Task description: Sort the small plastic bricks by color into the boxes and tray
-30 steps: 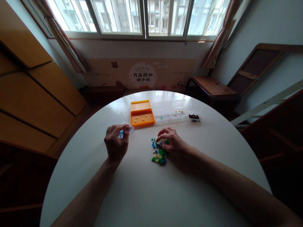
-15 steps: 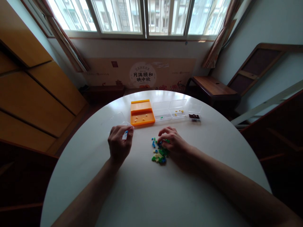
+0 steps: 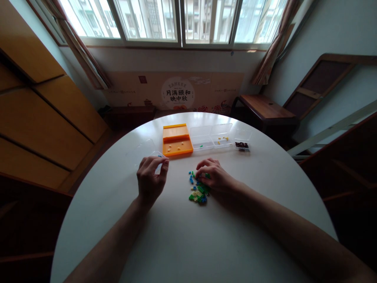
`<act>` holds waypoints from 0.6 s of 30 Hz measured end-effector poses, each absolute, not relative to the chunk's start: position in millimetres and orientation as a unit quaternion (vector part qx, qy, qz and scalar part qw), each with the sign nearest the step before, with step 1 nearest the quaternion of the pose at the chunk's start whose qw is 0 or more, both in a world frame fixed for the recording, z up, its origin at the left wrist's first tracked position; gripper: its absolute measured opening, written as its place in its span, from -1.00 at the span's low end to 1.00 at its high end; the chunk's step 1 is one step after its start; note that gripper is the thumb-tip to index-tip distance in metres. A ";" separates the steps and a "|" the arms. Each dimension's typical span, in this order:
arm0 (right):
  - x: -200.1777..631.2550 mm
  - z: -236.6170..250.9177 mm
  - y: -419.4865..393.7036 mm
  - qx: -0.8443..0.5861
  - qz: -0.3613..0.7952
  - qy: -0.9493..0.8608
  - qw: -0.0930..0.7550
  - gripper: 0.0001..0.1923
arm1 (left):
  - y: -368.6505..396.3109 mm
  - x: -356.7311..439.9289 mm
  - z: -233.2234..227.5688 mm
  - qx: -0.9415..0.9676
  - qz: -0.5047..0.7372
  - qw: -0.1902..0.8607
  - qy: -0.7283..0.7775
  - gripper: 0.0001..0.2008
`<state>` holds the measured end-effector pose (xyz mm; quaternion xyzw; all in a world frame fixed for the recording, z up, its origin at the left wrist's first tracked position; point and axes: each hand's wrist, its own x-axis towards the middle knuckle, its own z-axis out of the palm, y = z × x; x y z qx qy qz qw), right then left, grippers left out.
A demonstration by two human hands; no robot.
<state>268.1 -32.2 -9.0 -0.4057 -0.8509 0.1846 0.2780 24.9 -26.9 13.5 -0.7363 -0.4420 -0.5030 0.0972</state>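
The toy-brick pile (image 3: 202, 190) lies on the worktop (image 3: 182, 243), under and left of the nearer right hand (image 3: 216, 175), apart from the left hand (image 3: 150, 177); both grips curl inward, whether holding anything cannot be told.

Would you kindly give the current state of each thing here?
Brick pile, loose
Left hand, thumb and forefinger close together
Right hand, fingers curled over brick pile
Orange box, open
Blue-piece box, open
Green-piece box, open
Yellow-piece box, open
Brown-piece box, open
Curtains, drawn aside
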 end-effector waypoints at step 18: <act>249.1 0.2 -41.4 -0.385 0.250 -0.796 0.395 -0.96 | -42.4 42.9 16.1 -0.899 -0.337 0.092 -0.263 -0.95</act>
